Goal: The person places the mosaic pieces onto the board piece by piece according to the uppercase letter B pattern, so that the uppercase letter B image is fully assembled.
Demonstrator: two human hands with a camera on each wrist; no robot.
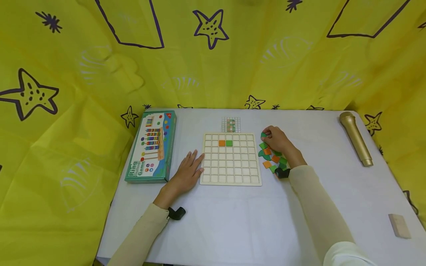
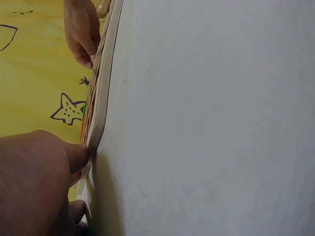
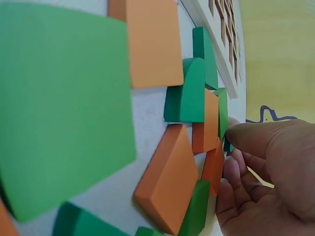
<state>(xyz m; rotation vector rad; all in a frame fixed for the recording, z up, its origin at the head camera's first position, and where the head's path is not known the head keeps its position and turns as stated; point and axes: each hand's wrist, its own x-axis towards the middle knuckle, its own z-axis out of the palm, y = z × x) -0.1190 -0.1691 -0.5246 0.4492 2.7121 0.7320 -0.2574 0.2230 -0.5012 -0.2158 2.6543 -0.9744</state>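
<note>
A wooden grid board (image 1: 230, 168) lies mid-table, with an orange square (image 1: 222, 143) and a green square (image 1: 229, 143) side by side in its second row. My left hand (image 1: 186, 174) rests at the board's left side, fingers extended. In the left wrist view its thumb touches the board's edge (image 2: 102, 105). To the right of the board, my right hand (image 1: 279, 140) pinches a dark green tile (image 1: 263, 135) between thumb and fingers. Its shape is mostly hidden by the fingers. Just nearer lies a loose pile of orange and green tiles (image 3: 167, 179), some with rounded sides.
Behind the board sits a small printed grid card (image 1: 231, 125) with a coloured pattern. A boxed ring game (image 1: 151, 147) lies at the left. Towards the right are a gold microphone (image 1: 356, 139) and a small wooden block (image 1: 399, 226). Yellow cloth (image 1: 213, 70) hangs behind the table.
</note>
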